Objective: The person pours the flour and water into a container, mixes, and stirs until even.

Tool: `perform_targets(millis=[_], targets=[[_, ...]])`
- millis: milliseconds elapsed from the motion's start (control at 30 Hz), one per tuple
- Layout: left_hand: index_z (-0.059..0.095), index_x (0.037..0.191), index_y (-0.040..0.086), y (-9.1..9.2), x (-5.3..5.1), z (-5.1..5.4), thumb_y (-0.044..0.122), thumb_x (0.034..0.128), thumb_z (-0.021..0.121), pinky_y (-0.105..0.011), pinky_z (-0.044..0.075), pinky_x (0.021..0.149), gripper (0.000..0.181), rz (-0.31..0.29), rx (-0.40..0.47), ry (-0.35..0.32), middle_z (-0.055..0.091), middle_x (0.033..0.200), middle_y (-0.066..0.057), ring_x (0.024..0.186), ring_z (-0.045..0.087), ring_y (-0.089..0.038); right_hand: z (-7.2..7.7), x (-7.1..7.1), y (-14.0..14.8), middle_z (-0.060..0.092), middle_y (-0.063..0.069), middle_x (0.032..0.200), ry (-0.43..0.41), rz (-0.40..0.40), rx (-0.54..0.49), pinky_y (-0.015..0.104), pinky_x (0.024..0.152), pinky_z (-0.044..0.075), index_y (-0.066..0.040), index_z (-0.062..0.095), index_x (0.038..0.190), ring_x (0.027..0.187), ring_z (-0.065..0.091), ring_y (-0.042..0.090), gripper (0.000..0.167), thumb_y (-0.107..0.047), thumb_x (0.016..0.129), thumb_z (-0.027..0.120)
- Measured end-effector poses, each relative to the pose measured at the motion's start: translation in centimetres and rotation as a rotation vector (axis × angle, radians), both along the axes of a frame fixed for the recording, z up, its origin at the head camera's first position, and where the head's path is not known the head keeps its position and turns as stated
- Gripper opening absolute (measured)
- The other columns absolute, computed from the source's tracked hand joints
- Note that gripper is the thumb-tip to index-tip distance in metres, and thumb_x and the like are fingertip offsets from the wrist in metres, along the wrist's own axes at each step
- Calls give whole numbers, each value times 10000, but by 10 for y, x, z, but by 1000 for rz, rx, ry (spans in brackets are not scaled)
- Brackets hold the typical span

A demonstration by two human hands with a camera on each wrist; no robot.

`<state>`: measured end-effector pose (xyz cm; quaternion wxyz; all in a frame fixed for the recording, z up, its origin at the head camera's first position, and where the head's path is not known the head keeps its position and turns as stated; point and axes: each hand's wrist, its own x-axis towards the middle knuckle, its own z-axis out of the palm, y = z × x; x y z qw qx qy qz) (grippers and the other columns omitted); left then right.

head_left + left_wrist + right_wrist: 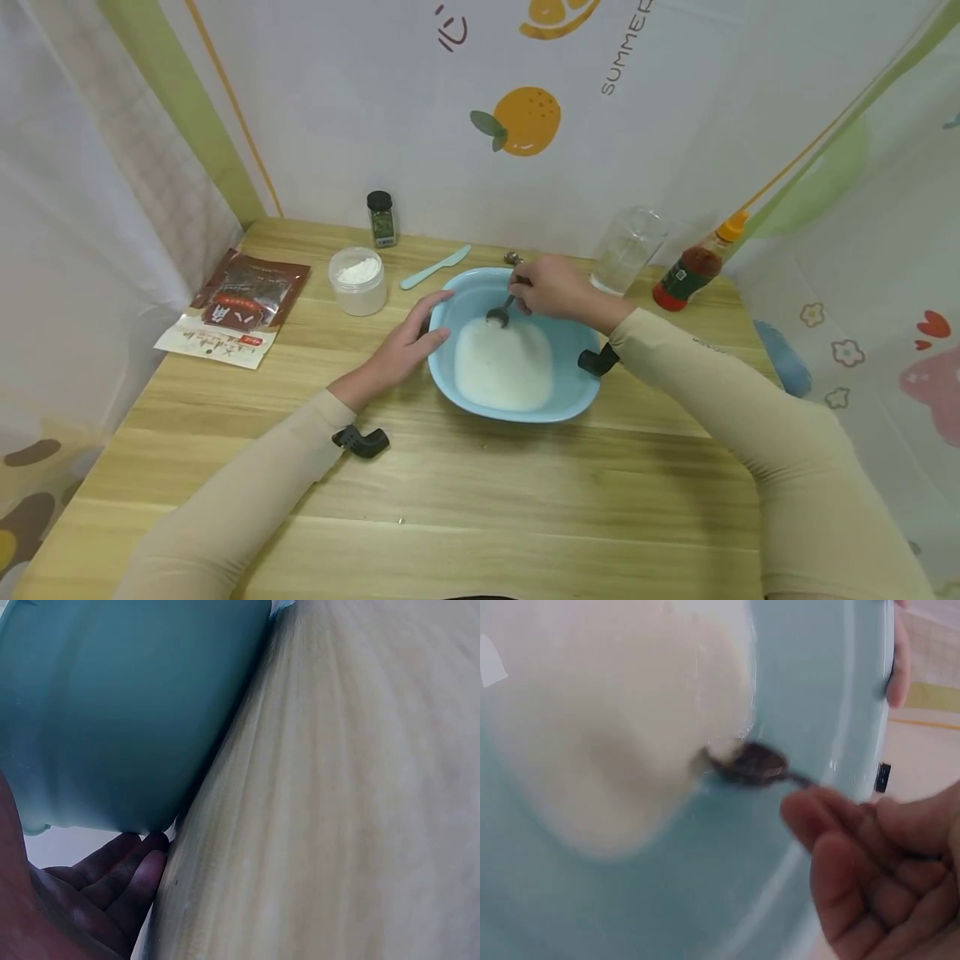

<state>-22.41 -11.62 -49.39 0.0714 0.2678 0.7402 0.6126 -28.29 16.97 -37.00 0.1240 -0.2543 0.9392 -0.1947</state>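
A light blue basin [577,387] holds a pool of milky white liquid [502,367]. In the head view my left hand [401,346] rests against the basin's left side, thumb and index finger at the rim. From the left wrist view, other fingers [112,877] touch the outer wall low down, near the tabletop. My right hand [551,287] reaches over the far rim and pinches a metal spoon [498,316] by its handle. The spoon's bowl [757,761] dips at the edge of the liquid, somewhat blurred in the right wrist view.
Behind the basin lie a pale green plastic knife [435,268] and a small metal piece [513,257]. Left stand a jar of white powder [358,287], a spice bottle [382,221] and brown packets [240,304]. Right are a glass [626,250] and a sauce bottle [690,271].
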Motion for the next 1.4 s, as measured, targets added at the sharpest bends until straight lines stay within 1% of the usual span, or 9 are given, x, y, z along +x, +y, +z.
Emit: perform_targets(millis=[100, 267, 400, 533, 667, 867, 1000, 1100, 1400], targets=[[272, 1748, 135, 1, 0, 1, 166, 1172, 506, -504, 643, 1034, 622, -5, 2, 1, 487, 1629, -327, 1433, 588, -464, -6, 4, -4, 789, 6, 870, -79, 57, -90, 354, 749, 602, -42, 799, 1134, 824, 758, 194, 195, -152, 1146, 639], [259, 1751, 124, 0, -1, 1, 166, 1178, 496, -502, 627, 1063, 621, -20, 11, 4, 488, 1630, -318, 1446, 579, -451, -5, 16, -5, 804, 16, 918, -240, 207, -148, 372, 753, 662, -48, 787, 1152, 870, 789, 215, 165, -120, 1143, 638], [260, 1750, 116, -1, 0, 3, 165, 1177, 499, -489, 629, 1060, 623, -25, 13, 1, 500, 1617, -319, 1442, 581, -450, 0, 22, 0, 785, 4, 860, -339, 318, -96, 392, 736, 663, -68, 784, 1103, 830, 776, 229, 170, -121, 1145, 627], [267, 1749, 116, -1, 0, 3, 160, 1175, 504, -483, 645, 1032, 622, -22, 11, -5, 518, 1598, -325, 1412, 604, -463, 5, 19, 13, 763, 7, 799, -407, 358, -1, 378, 689, 630, -37, 772, 1037, 766, 764, 245, 199, -125, 1142, 627], [277, 1745, 114, -1, -1, 3, 157, 1177, 503, -501, 649, 1023, 613, -20, 6, -4, 531, 1582, -330, 1396, 613, -474, 10, 11, 29, 745, -1, 760, -359, 317, 120, 368, 704, 598, -46, 756, 990, 713, 742, 222, 224, -140, 1145, 623], [283, 1744, 120, -1, -2, 2, 163, 1177, 503, -509, 645, 1029, 610, -10, -2, 2, 532, 1579, -329, 1396, 613, -471, 16, 1, 39, 694, 23, 726, -156, 146, 192, 402, 723, 561, -47, 740, 1023, 678, 662, 193, 211, -119, 1148, 587], [284, 1744, 124, -2, -1, 1, 168, 1174, 509, -489, 644, 1031, 614, 2, -9, 6, 506, 1610, -313, 1415, 600, -459, 15, 0, 32, 666, 22, 722, -29, 53, 177, 415, 752, 544, -32, 753, 1059, 701, 620, 204, 218, -145, 1149, 590], [284, 1743, 119, -1, 0, 0, 169, 1169, 512, -473, 656, 1007, 619, 5, 0, 5, 509, 1603, -322, 1406, 606, -467, 10, 2, 22, 693, 2, 750, 15, -10, 138, 400, 742, 528, -51, 765, 1075, 726, 626, 207, 229, -178, 1158, 594], [284, 1740, 115, 1, 0, -2, 156, 1160, 508, -467, 669, 977, 623, 4, 22, 2, 494, 1611, -347, 1375, 627, -498, -6, 13, -10, 789, 23, 883, -13, -84, -53, 341, 741, 559, -20, 774, 1176, 803, 732, 170, 237, -147, 1165, 574]])
